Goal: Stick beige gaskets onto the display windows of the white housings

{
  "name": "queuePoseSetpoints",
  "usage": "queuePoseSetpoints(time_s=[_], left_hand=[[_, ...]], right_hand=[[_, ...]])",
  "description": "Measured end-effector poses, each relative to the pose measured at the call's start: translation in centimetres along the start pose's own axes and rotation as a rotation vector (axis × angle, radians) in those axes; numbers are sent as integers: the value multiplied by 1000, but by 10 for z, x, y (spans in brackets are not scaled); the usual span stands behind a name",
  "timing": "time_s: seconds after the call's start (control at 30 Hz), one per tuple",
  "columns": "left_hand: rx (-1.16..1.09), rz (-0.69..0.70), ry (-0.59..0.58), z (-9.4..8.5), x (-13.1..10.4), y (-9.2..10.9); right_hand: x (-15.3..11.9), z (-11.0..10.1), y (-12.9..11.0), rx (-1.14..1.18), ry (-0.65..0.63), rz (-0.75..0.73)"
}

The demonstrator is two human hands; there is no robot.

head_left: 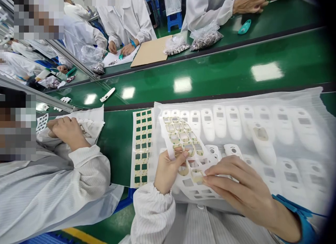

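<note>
My left hand [167,170] grips the edge of a curved sheet of adhesive stickers [181,130], thumb on top. Yellowish ring-shaped stickers cover its far part; the near part shows bare cut-outs. At that near part, the thumb and fingertips of my right hand [238,188] pinch a yellowish sticker [197,176]; whether it is fully off the sheet I cannot tell. Under the hands, white plastic housings [233,123] lie in rows, many beneath a translucent sheet [164,109]. One housing [264,144] lies on top of that sheet, with a yellowish frame around its window.
A second sticker sheet [143,149] lies to the left on the green table. Beside me a co-worker's hand [68,130] works over white parts. Across the green belt [217,69] are bags of small metal parts [206,39], cardboard [151,51] and other workers. A blue wristband [296,210] circles my right wrist.
</note>
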State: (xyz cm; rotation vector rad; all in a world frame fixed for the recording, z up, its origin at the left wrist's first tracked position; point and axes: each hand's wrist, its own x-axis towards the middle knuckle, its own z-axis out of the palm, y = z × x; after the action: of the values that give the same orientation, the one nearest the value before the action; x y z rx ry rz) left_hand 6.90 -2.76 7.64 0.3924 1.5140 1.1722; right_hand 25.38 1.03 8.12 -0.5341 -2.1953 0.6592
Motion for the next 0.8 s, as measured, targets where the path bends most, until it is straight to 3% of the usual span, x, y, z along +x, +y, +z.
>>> queuePoseSetpoints(time_s=[0.1, 0.23, 0.33, 0.4, 0.5, 0.53, 0.6, 0.73, 0.8], left_hand=[[90, 12, 7, -18, 5, 5], [309, 81, -7, -42, 18, 8], [398, 120, 59, -47, 29, -2], [472, 219, 197, -44, 32, -13], [790, 545, 516, -31, 23, -32], [900, 660, 572, -26, 17, -37], [1034, 841, 504, -16, 4, -47], [1076, 1026, 64, 2, -15, -62], [1064, 1054, -70, 7, -17, -69]], right_hand=[[-1, -18, 4, 160, -26, 240], [-3, -39, 36, 234, -92, 637], [-7, -39, 62, 236, -199, 771], [-10, -32, 73, 216, -242, 784], [-16, -19, 77, 199, -295, 763], [-17, -16, 78, 196, -294, 752], [-20, -10, 77, 189, -277, 738], [-24, -6, 77, 182, -254, 752], [-26, -5, 78, 192, -252, 767]])
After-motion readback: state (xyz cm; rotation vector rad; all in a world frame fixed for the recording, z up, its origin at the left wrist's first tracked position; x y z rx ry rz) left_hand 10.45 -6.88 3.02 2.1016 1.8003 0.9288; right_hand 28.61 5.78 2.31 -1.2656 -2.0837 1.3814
